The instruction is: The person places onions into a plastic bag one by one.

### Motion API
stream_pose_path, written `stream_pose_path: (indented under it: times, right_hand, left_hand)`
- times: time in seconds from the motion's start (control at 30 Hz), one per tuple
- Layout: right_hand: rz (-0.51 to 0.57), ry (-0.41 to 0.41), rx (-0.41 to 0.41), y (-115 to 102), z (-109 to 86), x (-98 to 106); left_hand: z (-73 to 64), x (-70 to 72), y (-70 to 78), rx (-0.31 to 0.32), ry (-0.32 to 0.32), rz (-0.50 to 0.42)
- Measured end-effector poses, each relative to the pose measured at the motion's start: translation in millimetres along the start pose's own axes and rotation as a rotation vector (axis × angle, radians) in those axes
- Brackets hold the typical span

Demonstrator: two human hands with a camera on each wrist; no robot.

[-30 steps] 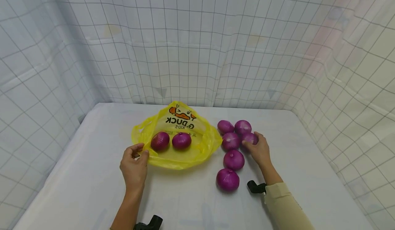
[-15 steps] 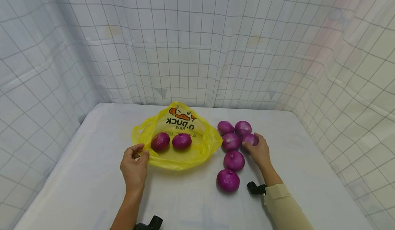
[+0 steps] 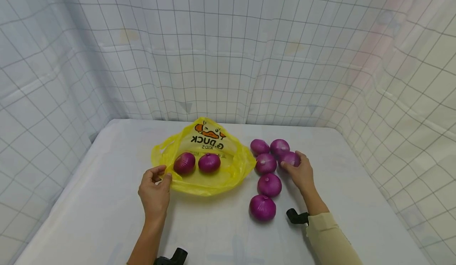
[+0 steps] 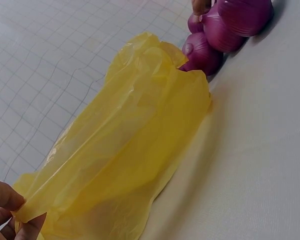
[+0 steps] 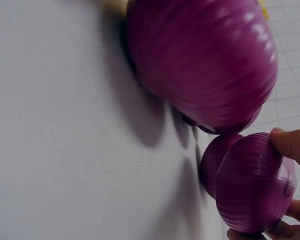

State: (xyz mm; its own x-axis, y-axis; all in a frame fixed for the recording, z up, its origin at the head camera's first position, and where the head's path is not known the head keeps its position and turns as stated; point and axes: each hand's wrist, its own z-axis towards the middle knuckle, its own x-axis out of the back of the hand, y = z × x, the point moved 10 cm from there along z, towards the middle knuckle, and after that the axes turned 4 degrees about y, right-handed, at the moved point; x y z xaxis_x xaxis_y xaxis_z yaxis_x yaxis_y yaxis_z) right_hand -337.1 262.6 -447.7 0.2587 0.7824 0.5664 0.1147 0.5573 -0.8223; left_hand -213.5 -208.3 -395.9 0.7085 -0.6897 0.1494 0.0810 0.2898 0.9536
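My left hand point(image 3: 154, 194) pinches the near left rim of a yellow plastic bag point(image 3: 203, 188) with a duck print. Its mouth gapes toward me, and two red onions point(image 3: 209, 163) lie inside. In the left wrist view, thumb and fingers hold the edge of the bag point(image 4: 130, 145). On the right, my right hand point(image 3: 302, 176) grips a red onion point(image 3: 290, 159) between thumb and fingers. The right wrist view shows this held onion point(image 5: 252, 185) up close, its far side hidden.
Several more red onions point(image 3: 269, 184) sit right of the bag in a loose cluster and row; the nearest onion point(image 3: 263, 208) is closest to me. A white cloth covers the table point(image 3: 89, 201). Checked curtains point(image 3: 228, 59) stand behind and at both sides.
My right hand has shifted slightly right with the onion it grips, a little away from the neighbouring onions. The left hand and the bag have stayed in place.
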Motion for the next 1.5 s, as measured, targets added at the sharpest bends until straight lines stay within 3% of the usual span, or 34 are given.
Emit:
stream_pose_path:
  times: [0.23, 0.73, 1.5]
  right_hand:
    - [0.045, 0.010, 0.007, -13, -3.1, 4]
    - [0.139, -0.014, 0.093, -65, -19.9, 5]
    - [0.252, -0.082, 0.154, -144, -46.1, -21]
  left_hand:
    - [-0.3, 0.2, 2.6, 0.000, -0.004, -0.003]
    - [-0.1, 2.0, 3.1, -0.002, 0.010, 0.019]
    - [-0.4, 0.6, 3.8, -0.012, 0.008, 0.013]
